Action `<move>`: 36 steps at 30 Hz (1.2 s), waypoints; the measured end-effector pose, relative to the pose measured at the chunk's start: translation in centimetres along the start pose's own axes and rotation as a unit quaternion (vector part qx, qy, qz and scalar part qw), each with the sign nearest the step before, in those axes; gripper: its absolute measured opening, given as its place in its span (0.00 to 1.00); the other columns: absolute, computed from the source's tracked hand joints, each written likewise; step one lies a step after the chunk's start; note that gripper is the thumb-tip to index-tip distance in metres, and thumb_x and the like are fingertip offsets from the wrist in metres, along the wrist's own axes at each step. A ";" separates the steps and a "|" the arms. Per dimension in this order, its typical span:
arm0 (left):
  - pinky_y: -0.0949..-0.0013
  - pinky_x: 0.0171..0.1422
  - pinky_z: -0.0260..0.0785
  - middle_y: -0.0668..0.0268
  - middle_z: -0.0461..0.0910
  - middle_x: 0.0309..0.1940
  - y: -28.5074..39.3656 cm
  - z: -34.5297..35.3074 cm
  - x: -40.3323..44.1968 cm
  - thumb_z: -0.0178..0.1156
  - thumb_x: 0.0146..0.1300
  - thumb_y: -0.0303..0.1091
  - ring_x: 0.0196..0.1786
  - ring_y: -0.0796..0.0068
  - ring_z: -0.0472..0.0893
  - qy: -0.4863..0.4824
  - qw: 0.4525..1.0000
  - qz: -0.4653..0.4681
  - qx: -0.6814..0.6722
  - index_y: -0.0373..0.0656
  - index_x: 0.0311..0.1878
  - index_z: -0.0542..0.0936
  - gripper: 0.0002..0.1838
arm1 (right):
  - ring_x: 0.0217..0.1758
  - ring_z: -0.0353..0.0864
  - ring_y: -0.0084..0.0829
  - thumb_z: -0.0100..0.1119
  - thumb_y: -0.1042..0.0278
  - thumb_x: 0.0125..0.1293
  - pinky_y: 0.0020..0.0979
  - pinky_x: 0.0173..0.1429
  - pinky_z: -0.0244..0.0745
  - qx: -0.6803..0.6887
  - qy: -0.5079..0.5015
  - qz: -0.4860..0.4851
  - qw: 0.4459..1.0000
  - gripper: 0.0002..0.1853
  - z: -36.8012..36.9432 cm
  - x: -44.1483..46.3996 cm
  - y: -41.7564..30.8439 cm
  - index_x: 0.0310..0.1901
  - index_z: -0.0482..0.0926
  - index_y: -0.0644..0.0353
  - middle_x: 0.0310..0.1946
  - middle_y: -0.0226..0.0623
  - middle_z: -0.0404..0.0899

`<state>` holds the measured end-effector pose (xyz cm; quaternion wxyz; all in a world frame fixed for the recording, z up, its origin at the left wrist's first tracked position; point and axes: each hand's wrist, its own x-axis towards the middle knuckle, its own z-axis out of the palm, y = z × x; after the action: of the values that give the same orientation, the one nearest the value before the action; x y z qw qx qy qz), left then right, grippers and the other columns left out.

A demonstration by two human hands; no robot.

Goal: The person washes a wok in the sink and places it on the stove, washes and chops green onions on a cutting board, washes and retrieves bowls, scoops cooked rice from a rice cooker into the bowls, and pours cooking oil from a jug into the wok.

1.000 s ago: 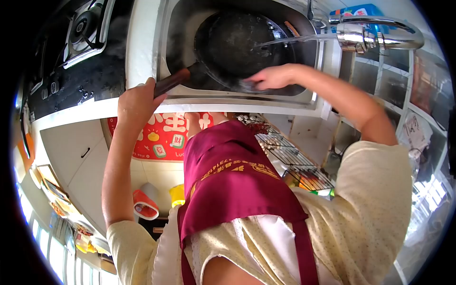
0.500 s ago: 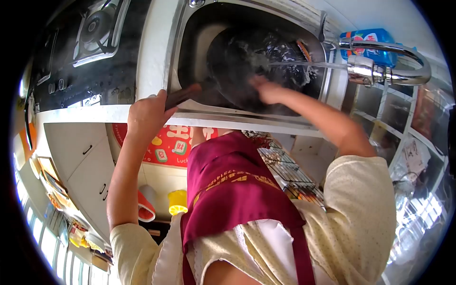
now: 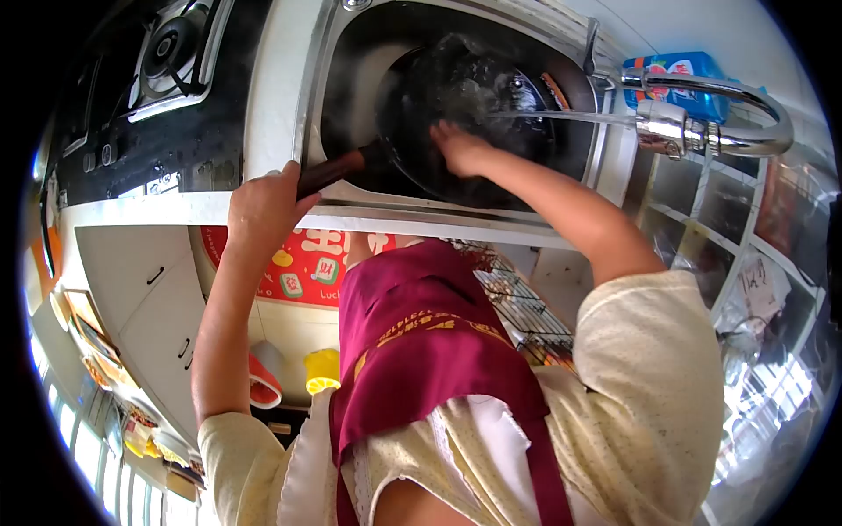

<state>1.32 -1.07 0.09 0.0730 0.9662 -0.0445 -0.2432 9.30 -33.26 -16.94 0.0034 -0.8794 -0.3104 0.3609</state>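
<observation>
My left hand (image 3: 266, 206) is wrapped round the brown handle of a dark frying pan (image 3: 412, 74), which lies tilted in the sink (image 3: 364, 61). Over the near inner side of the pan is my right hand (image 3: 458, 151), fingers stretched out; whether anything thin lies under them is hidden. From the chrome faucet (image 3: 662, 127) a stream of water runs into the pan and splashes, with steam above it. An orange-brown strip (image 3: 554, 90) shows at the pan's right side; its kind is unclear.
A black gas stove (image 3: 167, 53) stands left of the sink, across a pale strip of counter (image 3: 274, 96). Behind the faucet lies a blue package (image 3: 680, 83). A wire rack (image 3: 517, 307) is below the counter, and white shelving (image 3: 710, 210) stands at right.
My right hand has moved left within the pan, toward the handle side. The pan has shifted and tipped slightly, and its rim shows more clearly. My left hand keeps its grip.
</observation>
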 end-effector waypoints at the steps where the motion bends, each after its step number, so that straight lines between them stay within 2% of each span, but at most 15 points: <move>1: 0.57 0.34 0.72 0.58 0.79 0.24 0.0 -0.2 0.0 0.60 0.58 0.48 0.30 0.55 0.81 -0.007 1.000 -0.004 -0.003 0.43 0.36 0.72 0.17 | 0.67 0.61 0.49 0.38 0.68 0.66 0.41 0.67 0.61 -0.021 0.046 0.007 0.999 0.25 0.3 1.7 1.0 0.65 0.59 0.61 0.69 0.47 0.54; 2: 0.57 0.35 0.72 0.57 0.79 0.25 0.1 -0.3 -0.1 0.60 0.58 0.47 0.31 0.55 0.81 -0.013 1.000 -0.007 -0.006 0.42 0.36 0.72 0.17 | 0.69 0.58 0.45 0.33 0.63 0.70 0.41 0.66 0.62 0.045 -0.076 0.127 0.988 0.23 -2.3 2.4 1.9 0.65 0.60 0.59 0.70 0.41 0.53; 5: 0.57 0.35 0.72 0.57 0.79 0.25 -0.1 -0.3 -0.3 0.60 0.58 0.47 0.30 0.55 0.81 -0.011 1.000 0.001 -0.009 0.42 0.36 0.72 0.17 | 0.67 0.63 0.44 0.37 0.61 0.69 0.39 0.66 0.63 -0.010 0.000 0.179 0.984 0.24 -5.0 -2.6 2.2 0.65 0.62 0.57 0.66 0.41 0.60; 6: 0.57 0.35 0.72 0.57 0.79 0.25 -0.1 -0.3 -0.3 0.60 0.58 0.47 0.30 0.55 0.81 -0.010 1.000 0.001 -0.005 0.42 0.36 0.72 0.17 | 0.67 0.62 0.44 0.45 0.64 0.65 0.39 0.67 0.62 -0.150 -0.088 0.094 0.980 0.26 -3.2 -2.5 2.1 0.66 0.61 0.58 0.67 0.45 0.59; 7: 0.57 0.35 0.72 0.57 0.79 0.25 -0.1 -0.2 -0.2 0.60 0.58 0.47 0.30 0.55 0.80 -0.009 1.000 0.000 -0.003 0.42 0.36 0.72 0.17 | 0.70 0.57 0.46 0.50 0.70 0.60 0.39 0.68 0.61 -0.034 -0.161 0.023 0.986 0.32 -1.7 -2.4 2.2 0.67 0.57 0.60 0.70 0.48 0.51; 9: 0.57 0.35 0.72 0.57 0.79 0.24 0.2 0.0 0.0 0.60 0.58 0.47 0.30 0.54 0.80 -0.008 1.000 0.002 -0.003 0.42 0.36 0.72 0.17 | 0.69 0.59 0.47 0.50 0.73 0.59 0.40 0.68 0.61 0.032 -0.077 -0.038 0.996 0.33 -0.7 -2.1 -1.2 0.67 0.56 0.60 0.70 0.48 0.51; 15: 0.57 0.34 0.72 0.57 0.79 0.25 -0.2 0.0 -0.3 0.60 0.58 0.47 0.30 0.55 0.81 -0.008 1.000 0.003 0.005 0.42 0.37 0.72 0.17 | 0.69 0.58 0.47 0.47 0.77 0.56 0.39 0.71 0.56 0.008 -0.008 0.091 0.996 0.33 -2.2 0.2 4.9 0.67 0.56 0.62 0.68 0.51 0.53; 18: 0.59 0.35 0.73 0.58 0.80 0.26 0.1 -0.1 -0.2 0.60 0.59 0.48 0.31 0.55 0.81 -0.021 1.000 -0.005 0.014 0.42 0.37 0.72 0.18 | 0.71 0.54 0.45 0.44 0.77 0.57 0.39 0.73 0.51 -0.058 -0.210 -0.027 0.976 0.34 -3.0 -3.3 2.4 0.68 0.55 0.59 0.69 0.49 0.53; 19: 0.59 0.34 0.72 0.58 0.79 0.25 0.1 0.0 -0.2 0.60 0.58 0.49 0.30 0.56 0.81 -0.011 1.000 0.000 0.013 0.42 0.36 0.72 0.18 | 0.74 0.48 0.44 0.41 0.83 0.51 0.38 0.75 0.46 0.082 -0.222 -0.065 0.969 0.39 -3.5 -3.8 0.4 0.70 0.52 0.58 0.70 0.50 0.49; 22: 0.59 0.32 0.72 0.60 0.78 0.23 0.1 0.4 0.0 0.59 0.57 0.51 0.28 0.57 0.80 0.006 1.000 0.006 0.016 0.43 0.35 0.72 0.19 | 0.76 0.41 0.39 0.42 0.84 0.55 0.31 0.76 0.37 0.511 -0.037 -0.108 0.852 0.39 -4.1 0.3 -5.3 0.71 0.45 0.60 0.72 0.49 0.43; 23: 0.59 0.32 0.72 0.60 0.78 0.23 0.1 0.4 0.0 0.59 0.58 0.51 0.28 0.57 0.80 0.002 1.000 0.006 0.021 0.43 0.35 0.72 0.19 | 0.76 0.39 0.41 0.41 0.83 0.56 0.32 0.76 0.37 0.423 0.157 -0.163 0.877 0.38 -1.6 4.6 -5.2 0.70 0.42 0.66 0.72 0.53 0.41; 27: 0.59 0.32 0.72 0.60 0.78 0.23 0.1 0.3 0.2 0.59 0.58 0.51 0.28 0.57 0.80 -0.005 1.000 0.003 0.030 0.43 0.35 0.72 0.19 | 0.73 0.27 0.62 0.44 0.79 0.56 0.43 0.76 0.33 0.365 0.370 0.148 0.841 0.42 -4.0 13.2 -2.8 0.68 0.32 0.71 0.69 0.69 0.26; 29: 0.57 0.33 0.72 0.58 0.80 0.25 0.1 0.1 0.4 0.59 0.59 0.49 0.30 0.55 0.81 -0.029 0.999 -0.014 0.028 0.43 0.36 0.72 0.18 | 0.74 0.28 0.59 0.44 0.78 0.57 0.41 0.76 0.33 0.420 0.332 0.182 0.825 0.42 -5.9 12.6 -3.8 0.69 0.32 0.70 0.69 0.67 0.27; 33: 0.58 0.32 0.72 0.59 0.79 0.23 -0.1 0.3 0.4 0.59 0.58 0.51 0.28 0.57 0.80 -0.008 0.999 0.005 0.032 0.42 0.35 0.72 0.19 | 0.75 0.43 0.41 0.43 0.78 0.60 0.32 0.75 0.42 0.433 0.153 -0.108 0.882 0.37 -5.5 4.2 -6.7 0.71 0.41 0.63 0.72 0.55 0.40; 36: 0.60 0.31 0.73 0.60 0.79 0.22 0.0 0.3 0.2 0.59 0.58 0.51 0.27 0.57 0.81 -0.006 0.999 0.012 0.033 0.42 0.35 0.72 0.20 | 0.68 0.62 0.34 0.42 0.83 0.57 0.27 0.69 0.54 0.342 -0.188 -0.183 0.902 0.39 -6.0 -2.8 -3.2 0.72 0.45 0.57 0.69 0.45 0.57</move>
<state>1.37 -1.09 -0.27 0.0441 0.9659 -0.0649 -0.2466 9.90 -30.93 -9.97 0.3119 -0.6678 -0.3180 0.5964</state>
